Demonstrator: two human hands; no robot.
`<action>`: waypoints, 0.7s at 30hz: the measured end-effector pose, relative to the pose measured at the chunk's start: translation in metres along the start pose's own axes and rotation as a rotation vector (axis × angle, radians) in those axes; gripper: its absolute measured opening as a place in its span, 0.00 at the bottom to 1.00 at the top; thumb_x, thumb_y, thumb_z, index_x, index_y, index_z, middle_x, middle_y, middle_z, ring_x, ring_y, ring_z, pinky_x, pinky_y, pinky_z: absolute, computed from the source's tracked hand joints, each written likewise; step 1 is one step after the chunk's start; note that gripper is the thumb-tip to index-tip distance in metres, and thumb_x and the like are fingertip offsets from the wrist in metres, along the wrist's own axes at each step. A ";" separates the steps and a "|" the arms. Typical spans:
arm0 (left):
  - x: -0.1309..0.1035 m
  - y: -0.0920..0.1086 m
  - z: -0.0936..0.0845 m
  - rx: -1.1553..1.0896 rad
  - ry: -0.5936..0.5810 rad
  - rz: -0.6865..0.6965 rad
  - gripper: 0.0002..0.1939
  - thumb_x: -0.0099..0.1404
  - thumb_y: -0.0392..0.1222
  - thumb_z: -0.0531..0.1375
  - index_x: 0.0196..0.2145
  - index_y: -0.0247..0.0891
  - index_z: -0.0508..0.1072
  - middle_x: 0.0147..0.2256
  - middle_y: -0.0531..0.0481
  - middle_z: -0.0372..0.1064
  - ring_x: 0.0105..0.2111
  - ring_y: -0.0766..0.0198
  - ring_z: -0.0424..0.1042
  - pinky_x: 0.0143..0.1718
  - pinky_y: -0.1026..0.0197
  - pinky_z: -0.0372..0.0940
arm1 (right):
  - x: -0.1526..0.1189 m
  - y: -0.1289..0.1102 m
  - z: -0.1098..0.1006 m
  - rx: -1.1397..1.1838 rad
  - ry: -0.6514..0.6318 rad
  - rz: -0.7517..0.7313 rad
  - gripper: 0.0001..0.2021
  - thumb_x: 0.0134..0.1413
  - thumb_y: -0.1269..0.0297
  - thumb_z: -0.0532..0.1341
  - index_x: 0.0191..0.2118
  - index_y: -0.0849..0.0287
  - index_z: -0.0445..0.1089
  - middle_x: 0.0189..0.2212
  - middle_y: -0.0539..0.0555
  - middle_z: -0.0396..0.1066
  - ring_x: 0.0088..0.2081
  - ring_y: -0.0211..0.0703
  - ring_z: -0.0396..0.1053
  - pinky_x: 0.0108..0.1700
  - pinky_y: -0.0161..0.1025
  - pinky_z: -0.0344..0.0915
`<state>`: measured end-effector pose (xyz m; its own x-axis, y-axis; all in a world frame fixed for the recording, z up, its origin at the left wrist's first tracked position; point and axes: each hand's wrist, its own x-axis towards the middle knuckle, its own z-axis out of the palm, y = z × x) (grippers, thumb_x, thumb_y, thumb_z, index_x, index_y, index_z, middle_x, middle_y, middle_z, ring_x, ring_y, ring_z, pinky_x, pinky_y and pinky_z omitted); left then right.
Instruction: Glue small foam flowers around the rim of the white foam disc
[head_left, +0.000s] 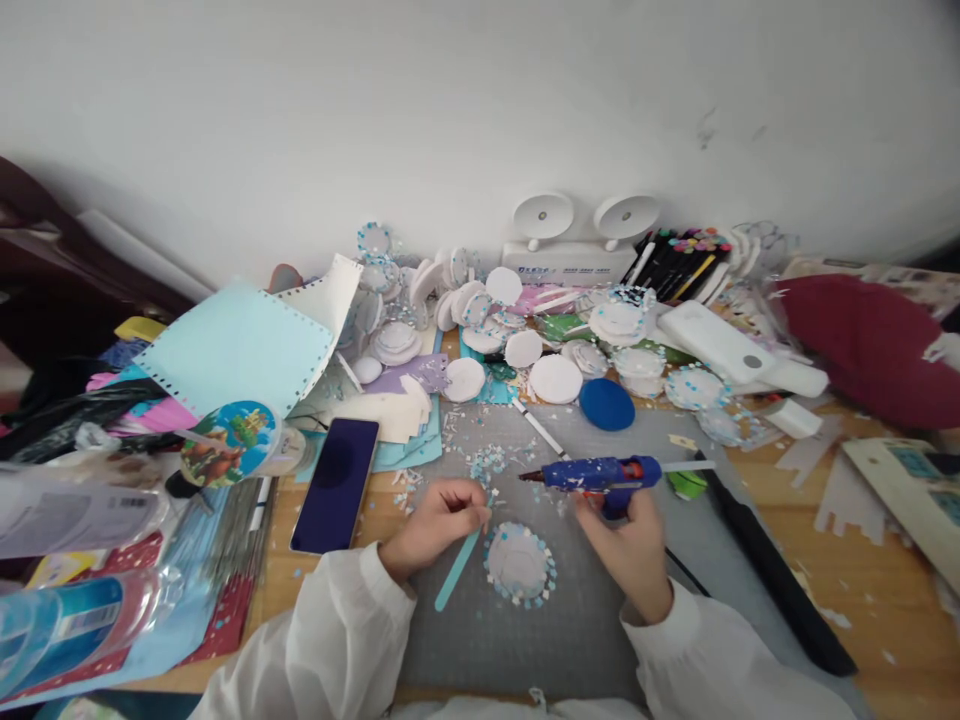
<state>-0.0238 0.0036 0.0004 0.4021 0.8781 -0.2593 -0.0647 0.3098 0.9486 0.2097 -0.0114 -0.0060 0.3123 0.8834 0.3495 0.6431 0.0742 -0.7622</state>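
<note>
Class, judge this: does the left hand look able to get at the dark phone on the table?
Probably yes: the phone lies uncovered beside the left hand, nothing between them, though its fingers pinch a light blue strip.

My wooden table (885, 590) carries a grey mat (525, 630) at centre. On the mat lie a white disc (519, 565) ringed with blue bits and a teal strip (457, 570). Left of the mat lies a phone (336, 484), face up. Behind the mat sit a blue disc (607, 404) and many white discs (556, 379).
</note>
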 end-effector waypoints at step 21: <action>0.001 0.008 0.000 0.114 -0.077 -0.033 0.21 0.56 0.52 0.61 0.17 0.34 0.61 0.18 0.56 0.52 0.20 0.72 0.51 0.22 0.67 0.48 | -0.006 0.006 0.008 -0.070 -0.081 -0.102 0.05 0.44 0.64 0.61 0.26 0.58 0.64 0.15 0.45 0.64 0.16 0.36 0.63 0.20 0.32 0.62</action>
<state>-0.0234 0.0072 0.0082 0.4718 0.8361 -0.2798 0.0517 0.2906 0.9555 0.2065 -0.0123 -0.0170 0.1870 0.9078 0.3754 0.7162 0.1355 -0.6846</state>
